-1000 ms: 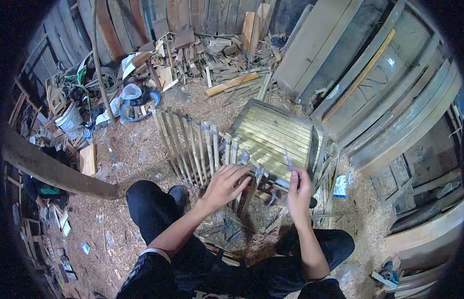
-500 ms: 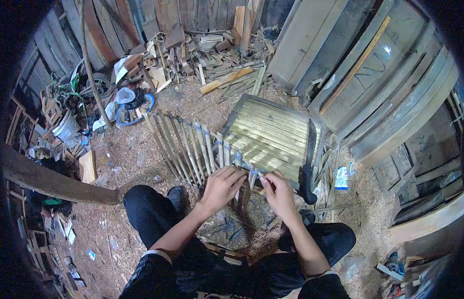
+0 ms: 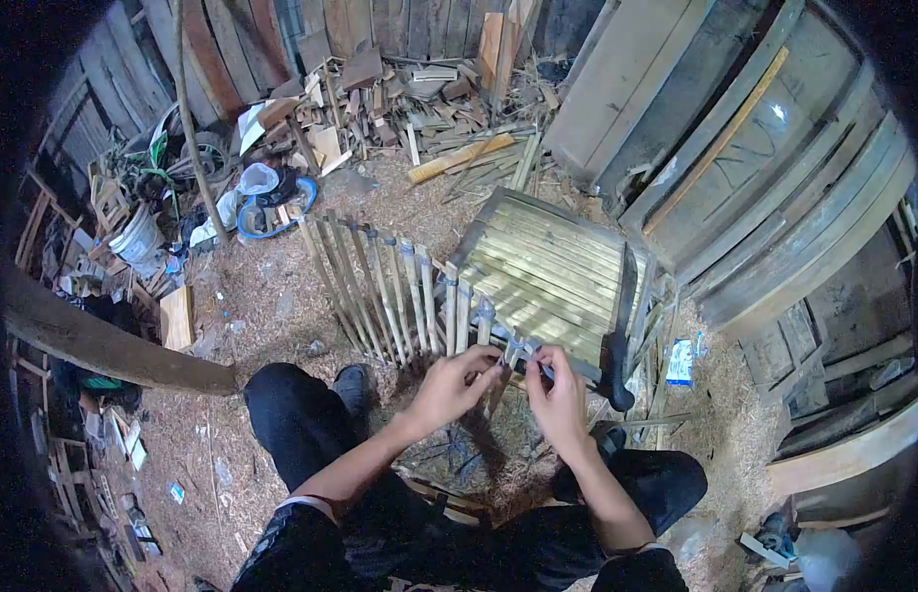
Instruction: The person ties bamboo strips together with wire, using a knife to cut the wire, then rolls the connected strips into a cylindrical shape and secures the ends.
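In the head view, a row of thin wooden slats stands upright in a curve, laced near the tops with a blue-grey strip. My left hand is closed in a pinch at the near right end of the row. Opposite it, my right hand is also closed, thumb against fingers. Both pinch at the strip around the top of the end slat; its exact ends are too small to make out. The slats' feet near my hands are partly hidden.
Just beyond my hands lies a slatted wooden panel with a dark handle-like bar along its right side. Large boards lean at the right. Scrap wood is heaped at the back. A curved beam juts in from the left.
My left hand has shifted slightly right and down, its fingers turning toward the right hand. Both hands remain at the strip. The whole view has shifted slightly.
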`<state>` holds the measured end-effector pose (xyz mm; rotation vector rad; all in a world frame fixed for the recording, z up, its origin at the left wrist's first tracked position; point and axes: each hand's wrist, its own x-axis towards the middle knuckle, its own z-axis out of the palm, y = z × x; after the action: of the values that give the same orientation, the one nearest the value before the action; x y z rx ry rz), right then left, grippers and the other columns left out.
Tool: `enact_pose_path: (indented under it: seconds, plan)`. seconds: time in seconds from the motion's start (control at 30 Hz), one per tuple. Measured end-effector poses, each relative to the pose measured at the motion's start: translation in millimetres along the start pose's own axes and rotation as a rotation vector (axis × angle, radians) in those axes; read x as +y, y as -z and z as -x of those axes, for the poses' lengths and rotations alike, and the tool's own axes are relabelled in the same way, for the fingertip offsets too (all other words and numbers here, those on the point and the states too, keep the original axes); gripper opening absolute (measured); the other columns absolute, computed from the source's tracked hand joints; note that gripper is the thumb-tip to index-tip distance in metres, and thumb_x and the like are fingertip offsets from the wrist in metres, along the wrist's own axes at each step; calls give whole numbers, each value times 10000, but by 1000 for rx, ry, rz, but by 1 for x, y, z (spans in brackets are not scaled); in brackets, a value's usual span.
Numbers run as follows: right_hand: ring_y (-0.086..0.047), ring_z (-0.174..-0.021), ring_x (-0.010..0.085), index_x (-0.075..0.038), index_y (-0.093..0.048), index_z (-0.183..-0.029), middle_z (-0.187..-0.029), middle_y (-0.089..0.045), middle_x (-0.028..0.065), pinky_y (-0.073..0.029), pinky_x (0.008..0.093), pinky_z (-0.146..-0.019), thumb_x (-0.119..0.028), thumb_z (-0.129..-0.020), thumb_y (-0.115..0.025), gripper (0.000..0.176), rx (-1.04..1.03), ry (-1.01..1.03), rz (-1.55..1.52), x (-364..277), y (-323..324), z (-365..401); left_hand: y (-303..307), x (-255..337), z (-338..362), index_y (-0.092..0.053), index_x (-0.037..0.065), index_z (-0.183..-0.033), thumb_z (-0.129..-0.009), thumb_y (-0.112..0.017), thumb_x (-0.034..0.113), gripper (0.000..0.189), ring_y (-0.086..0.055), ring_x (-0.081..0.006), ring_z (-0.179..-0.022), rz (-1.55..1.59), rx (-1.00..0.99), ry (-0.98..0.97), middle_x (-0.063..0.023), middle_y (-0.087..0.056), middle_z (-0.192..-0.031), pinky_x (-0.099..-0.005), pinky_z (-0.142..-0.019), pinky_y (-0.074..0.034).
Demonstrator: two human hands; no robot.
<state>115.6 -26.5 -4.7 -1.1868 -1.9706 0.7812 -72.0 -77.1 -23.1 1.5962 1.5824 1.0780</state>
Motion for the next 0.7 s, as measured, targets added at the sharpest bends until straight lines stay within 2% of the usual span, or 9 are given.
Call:
enact_pose_path:
  seconds: [0.07, 0.1, 0.13, 0.2, 0.23, 0.3, 0.37, 0.53, 0.7]
  plan:
    - [-675, -814, 302, 24, -586, -1096, -908, -671, 176, -523, 379, -768, -82, -944, -643, 193, 9, -4, -46, 1, -7, 9, -5, -3, 6, -584, -17, -1235, -974, -663, 161, 326, -729, -271, -758, 195, -39, 40, -155, -761, -910, -378, -702, -567]
    - [-673, -833, 301, 22, -590, -1080, -929, -668, 175, -522, 381, -774, -52, -934, -639, 171, 19, -11, -93, 0, -11, 13, -7, -6, 7, -549, -16, -1287, -987, -652, 159, 362, -727, -194, -803, 202, -90, 94, -133, -771, -921, -339, -766, -569]
    - [-673, -833, 301, 22, -590, -1080, -929, -668, 175, -522, 381, -774, -52, -934, -639, 171, 20, -13, -94, -1, -15, 17, -9, -12, 9, -549, -16, -1287, -987, -652, 159, 362, -727, -194, -803, 201, -93, 95, -133, -771, -921, -339, -766, -569]
    - [-662, -883, 308, 20, -595, -1078, -981, -653, 171, -517, 377, -789, -33, -921, -651, 175, 33, 102, -36, -2, -19, 23, -13, -19, 14, -580, -15, -1258, -994, -646, 156, 321, -704, -143, -867, 405, -99, 149, -104, -769, -967, -306, -835, -553]
    - [-647, -926, 306, 7, -600, -1079, -1028, -638, 169, -511, 375, -797, -23, -909, -665, 184, 36, 187, 15, 4, -21, 24, -13, -20, 15, -580, -15, -1258, -994, -646, 156, 321, -704, -143, -867, 405, -103, 151, -104, -769, -967, -306, -835, -553]
    - [-646, -931, 315, 3, -604, -1089, -1041, -638, 172, -513, 383, -798, -26, -900, -678, 205, 9, 166, 20, 5, -19, 25, -9, -19, 14, -653, -27, -1140, -995, -653, 117, 204, -655, -123, -1033, 556, -211, 202, -74, -721, -1070, -294, -918, -519]
    - [-645, -936, 324, -1, -608, -1100, -1055, -638, 176, -514, 390, -798, -30, -891, -691, 226, -20, 149, 23, 5, -17, 25, -9, -8, 14, -678, -24, -1102, -988, -666, 129, 191, -648, -114, -1023, 608, -189, 231, -68, -723, -1057, -298, -924, -512]
    - [-648, -1009, 344, 2, -616, -1149, -1129, -628, 184, -529, 382, -826, -8, -855, -720, 312, -16, 297, 69, 5, -14, 22, -8, -5, 10, -731, 5, -1035, -975, -692, 167, 178, -625, -98, -992, 790, -197, 309, -38, -721, -1029, -300, -921, -490]
    - [-634, -1058, 365, -5, -636, -1152, -1169, -617, 189, -530, 412, -880, 52, -825, -715, 342, -12, 203, -9, 15, -19, 29, -14, -5, 12, -725, 37, -1014, -975, -686, 165, 139, -597, -89, -963, 800, -192, 285, -9, -701, -993, -284, -903, -459]
